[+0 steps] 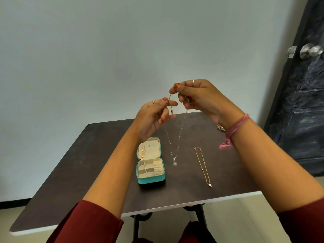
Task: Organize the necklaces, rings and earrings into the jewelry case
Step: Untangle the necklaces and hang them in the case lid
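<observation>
Silver is the metal in play: in the head view, a thin silver beaded necklace with a small clear pendant hangs in a long V from both raised hands, its pendant dangling just above the dark brown tabletop. The left hand is pinched narrow on one end of the chain, at nine o'clock from the right hand, which is pinched narrow on the other end. They look to be working the clasp.

The open teal jewelry case with cream lining sits at seven o'clock from the hands, a rose-gold chain already hung in its lid. A gold chain necklace with a pearl drop lies flat at three o'clock from the case, well apart from it. A small metallic butterfly-shaped piece rests near the right wrist.

Risks, as I judge them: a slack pinch could drop one end, letting the chain pile up and knot; the swinging pendant could snag the case lid; lowering the right forearm could sweep the butterfly piece off the table.

Hard to read: the clasp itself is hidden between fingertips, so whether it is fastened I cannot tell. No rings or earrings are distinguishable on the table, and the case's lower compartments look empty but are too small to be sure.
</observation>
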Tool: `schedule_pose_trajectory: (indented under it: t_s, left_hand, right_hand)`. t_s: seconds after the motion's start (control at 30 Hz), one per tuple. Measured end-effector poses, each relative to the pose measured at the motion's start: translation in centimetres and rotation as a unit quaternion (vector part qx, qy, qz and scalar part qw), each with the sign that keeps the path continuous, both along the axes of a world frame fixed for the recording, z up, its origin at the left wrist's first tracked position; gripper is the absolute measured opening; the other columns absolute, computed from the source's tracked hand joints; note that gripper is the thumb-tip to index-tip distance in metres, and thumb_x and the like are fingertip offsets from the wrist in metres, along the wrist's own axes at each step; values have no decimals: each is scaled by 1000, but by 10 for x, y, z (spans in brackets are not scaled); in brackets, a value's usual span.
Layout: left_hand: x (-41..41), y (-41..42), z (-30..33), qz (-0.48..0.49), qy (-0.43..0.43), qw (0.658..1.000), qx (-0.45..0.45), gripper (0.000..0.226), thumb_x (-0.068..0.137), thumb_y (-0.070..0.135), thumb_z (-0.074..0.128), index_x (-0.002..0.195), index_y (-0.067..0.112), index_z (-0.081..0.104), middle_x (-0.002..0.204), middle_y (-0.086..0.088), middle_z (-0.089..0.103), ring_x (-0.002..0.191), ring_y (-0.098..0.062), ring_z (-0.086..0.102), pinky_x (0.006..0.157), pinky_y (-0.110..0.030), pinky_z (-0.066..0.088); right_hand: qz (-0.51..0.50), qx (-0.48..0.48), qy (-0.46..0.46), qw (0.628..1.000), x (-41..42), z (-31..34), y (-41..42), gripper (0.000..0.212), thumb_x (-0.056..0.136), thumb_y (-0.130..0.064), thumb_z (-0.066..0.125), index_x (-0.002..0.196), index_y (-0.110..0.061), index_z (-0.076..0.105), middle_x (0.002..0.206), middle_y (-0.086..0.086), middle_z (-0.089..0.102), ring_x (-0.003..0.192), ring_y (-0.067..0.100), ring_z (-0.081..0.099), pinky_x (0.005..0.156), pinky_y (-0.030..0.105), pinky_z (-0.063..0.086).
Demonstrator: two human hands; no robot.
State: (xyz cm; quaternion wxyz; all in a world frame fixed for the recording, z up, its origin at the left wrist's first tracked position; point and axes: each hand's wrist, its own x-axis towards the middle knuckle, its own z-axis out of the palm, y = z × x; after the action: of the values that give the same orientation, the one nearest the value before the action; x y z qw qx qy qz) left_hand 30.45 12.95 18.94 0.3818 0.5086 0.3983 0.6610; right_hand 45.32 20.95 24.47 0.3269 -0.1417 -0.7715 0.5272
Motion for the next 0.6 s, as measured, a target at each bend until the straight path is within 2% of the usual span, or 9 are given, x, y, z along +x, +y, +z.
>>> schedule_pose_trajectory:
  t_s: [0.1,0.2,0.3,0.43,0.53,0.6]
  left_hand:
    - [4,-4,3,-69,-103,992,16,40,101,22,35,90,5,69,43,8,36,40,-3,33,60,-24,51]
    - [8,-7,13,-92,-161,982,35,41,100,25,37,92,5,71,41,10,35,36,-3,31,54,-20,49]
    - [8,-8,21,-64,-157,985,43,39,101,26,36,104,2,66,41,10,34,35,-3,30,55,-19,49]
    - [4,-9,26,-32,-149,985,79,37,103,23,32,117,0,59,46,7,39,35,-4,32,67,-19,53]
    - [1,-10,26,11,-118,987,105,34,103,19,34,119,0,58,51,4,49,40,-4,38,79,-23,53]
    - [1,-11,25,33,-82,990,110,32,103,18,34,119,2,57,57,3,59,46,-6,49,82,-23,53]
  right_hand:
    - [25,-119,26,992,-2,-12,10,19,95,-27,56,88,-16,70,62,-7,53,52,5,46,56,19,43]
    - [40,-188,48,980,-4,-30,15,18,95,-27,55,89,-16,69,60,-8,49,50,4,42,55,19,40]
    - [45,-184,60,980,-4,-47,14,20,94,-27,54,88,-17,70,61,-8,49,53,5,43,60,21,40]
    - [24,-72,56,996,-3,-65,-2,19,96,-18,51,95,-14,70,61,-12,59,57,1,49,58,14,44]
    - [-3,77,4,997,1,-73,-14,17,96,-16,54,97,-19,70,66,-10,65,62,-1,57,63,17,47]
    - [-32,180,-46,982,3,-73,-24,15,95,-22,56,94,-24,71,67,-10,65,62,-3,59,64,12,44]
